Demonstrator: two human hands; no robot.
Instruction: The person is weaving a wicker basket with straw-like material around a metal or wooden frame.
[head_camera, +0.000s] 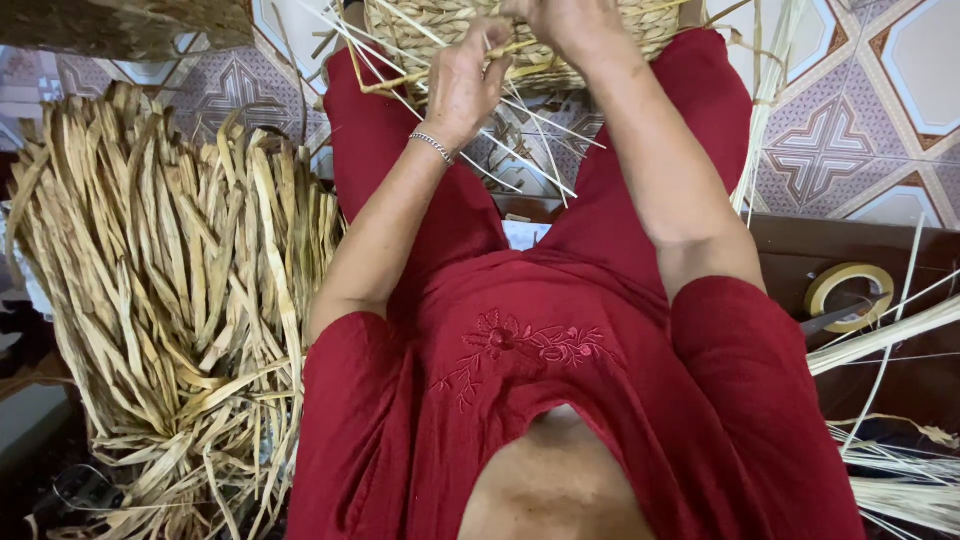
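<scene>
Straw-coloured woven basket (520, 30) rests on the knees, mid-weave. Left hand (465, 80) pinches a thin strand (530, 125); right hand (565, 25) grips the rim. Next move, by judgement: threading that strand between uprights.

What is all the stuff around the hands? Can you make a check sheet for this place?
Surface: patterned tile floor; dark wooden bench edge.
Job's things: woven basket on the red-trousered knees, thin pale stakes sticking out of it.
Clutter: big bundle of dried flat straw at one side; roll of tape and loose stalks at the other.
Grippers: left hand pinches a strand at the basket; right hand works at the basket rim, partly out of view.
Cables: nothing seen.
Surroundings: nothing else seen.
</scene>
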